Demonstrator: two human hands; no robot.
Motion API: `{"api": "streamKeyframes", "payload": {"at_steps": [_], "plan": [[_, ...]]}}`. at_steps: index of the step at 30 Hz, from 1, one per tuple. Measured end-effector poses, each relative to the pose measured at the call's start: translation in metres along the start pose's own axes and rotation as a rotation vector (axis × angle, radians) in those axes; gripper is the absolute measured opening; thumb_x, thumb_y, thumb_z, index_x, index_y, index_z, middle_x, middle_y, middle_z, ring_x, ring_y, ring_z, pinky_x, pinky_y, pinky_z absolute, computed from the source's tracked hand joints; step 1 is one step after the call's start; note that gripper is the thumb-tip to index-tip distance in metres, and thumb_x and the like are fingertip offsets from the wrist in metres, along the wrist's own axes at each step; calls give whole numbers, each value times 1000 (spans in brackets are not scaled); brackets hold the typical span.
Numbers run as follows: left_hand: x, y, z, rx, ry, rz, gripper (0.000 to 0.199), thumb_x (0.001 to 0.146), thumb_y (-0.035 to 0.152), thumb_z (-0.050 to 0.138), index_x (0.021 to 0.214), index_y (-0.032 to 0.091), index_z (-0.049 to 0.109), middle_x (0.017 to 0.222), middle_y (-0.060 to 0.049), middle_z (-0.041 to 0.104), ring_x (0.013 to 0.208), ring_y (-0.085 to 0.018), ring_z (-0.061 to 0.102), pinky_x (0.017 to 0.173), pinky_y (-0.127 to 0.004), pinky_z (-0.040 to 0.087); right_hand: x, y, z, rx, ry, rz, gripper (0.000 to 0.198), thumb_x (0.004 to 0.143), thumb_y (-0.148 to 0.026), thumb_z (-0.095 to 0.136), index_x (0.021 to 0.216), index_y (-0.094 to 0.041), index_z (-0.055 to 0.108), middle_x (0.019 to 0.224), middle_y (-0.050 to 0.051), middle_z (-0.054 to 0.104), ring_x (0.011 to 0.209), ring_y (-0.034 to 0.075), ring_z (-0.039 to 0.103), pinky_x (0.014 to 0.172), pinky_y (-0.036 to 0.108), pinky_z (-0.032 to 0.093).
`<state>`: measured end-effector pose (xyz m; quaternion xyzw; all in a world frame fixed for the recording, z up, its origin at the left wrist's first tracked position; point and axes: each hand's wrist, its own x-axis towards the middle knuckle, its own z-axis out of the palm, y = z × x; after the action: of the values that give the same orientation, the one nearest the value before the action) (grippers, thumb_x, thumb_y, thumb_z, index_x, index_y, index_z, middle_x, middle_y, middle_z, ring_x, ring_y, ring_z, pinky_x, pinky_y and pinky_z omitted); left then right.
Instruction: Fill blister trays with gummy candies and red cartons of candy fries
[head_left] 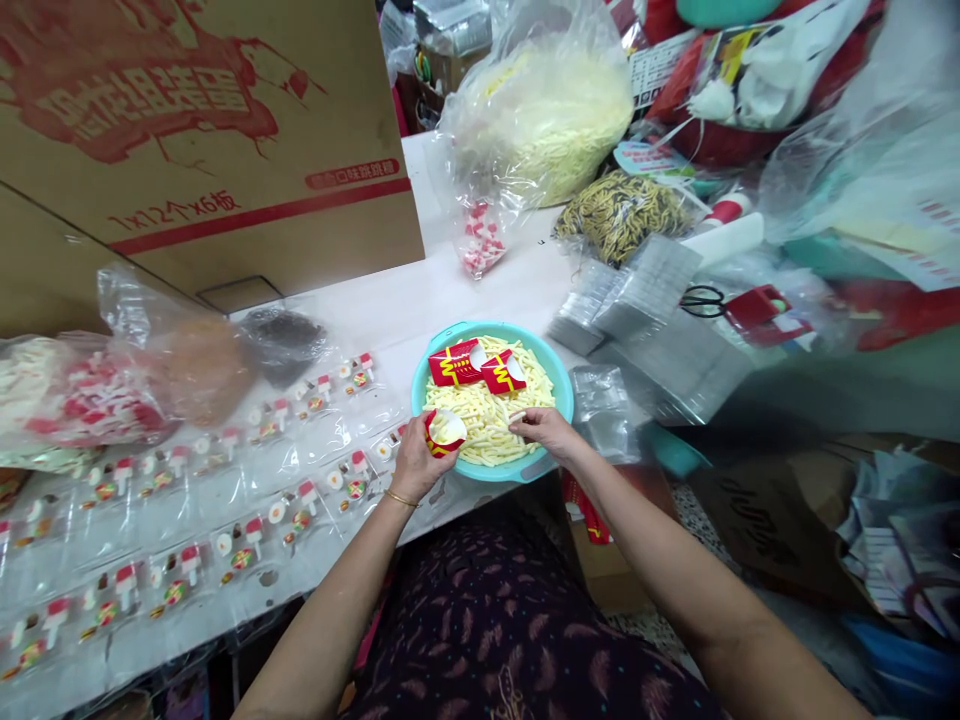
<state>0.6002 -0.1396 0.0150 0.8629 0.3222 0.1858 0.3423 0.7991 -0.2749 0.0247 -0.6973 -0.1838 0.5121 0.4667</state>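
At the basin (418,388), left hand (418,462) holds 1 carton (445,434), apparently part-filled.

- Turquoise basin (564,395) on the pale worktop (517,290), filled with pale yellow sticks (491,440)
- Inside it, two red cartons (457,363) with a yellow M lie on the sticks, at 11 and 1 o'clock
- Left hand (420,462), at the basin's 8 o'clock, holds another red carton (444,440), white inside
- Right hand (546,428) at 4 o'clock, fingertips among the sticks; whether they pinch one is too small to tell
- From the basin: packet rows (176,592) toward 8 and 9 o'clock, cardboard box (262,130) toward 10, scissors (701,300) toward 2
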Motion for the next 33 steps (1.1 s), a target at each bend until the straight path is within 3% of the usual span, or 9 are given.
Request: {"api": "streamKeyframes", "payload": {"at_steps": [5,10,18,22,25,27,33], "plan": [[0,5,4,-16,-22,59,63,59,32,66,113,16,37,104,-8,51,97,-23,50,85,-39,42,-11,-26,-6,99,-53,-32,33,49,-30,73,75,-13,61,53,-4,56,45,6,46,47,20,35],[2,14,13,-37,-40,96,61,60,32,65,112,15,37,104,-9,51,97,-22,50,85,-38,42,-7,-39,16,188,-85,-156,32,56,-33,69,81,-15,61,61,-1,60,54,10,52,52,23,40],[4,30,22,-47,21,132,59,60,28,64,111,16,36,102,-9,51,97,-23,50,83,-40,43,-7,-37,60,-584,183,-530,13,69,-18,58,80,-16,65,73,3,60,68,13,53,66,26,41],[1,33,22,-55,80,132,55,62,27,63,109,17,37,99,-8,52,94,-22,51,83,-39,42,-9,-43,64,-693,65,-510,20,71,-10,51,81,-18,66,78,3,64,72,14,57,68,24,42],[2,30,20,-50,103,101,60,59,30,67,110,16,36,101,-10,51,95,-23,50,84,-40,42,-6,-50,58,-638,-100,-487,25,75,-14,49,95,-19,64,86,1,66,76,13,59,69,23,42],[2,28,21,-45,96,80,62,58,32,68,109,16,37,101,-10,50,95,-23,50,83,-41,42,-7,-54,57,-682,-113,-494,24,76,-17,49,96,-19,63,85,2,67,74,13,58,67,22,41],[-11,31,22,1,186,-25,38,68,22,55,103,15,42,89,-8,52,87,-21,50,78,-40,43,-22,-50,82,-867,-119,-580,17,76,-24,52,63,-15,59,67,2,58,64,11,51,60,21,35]]}}
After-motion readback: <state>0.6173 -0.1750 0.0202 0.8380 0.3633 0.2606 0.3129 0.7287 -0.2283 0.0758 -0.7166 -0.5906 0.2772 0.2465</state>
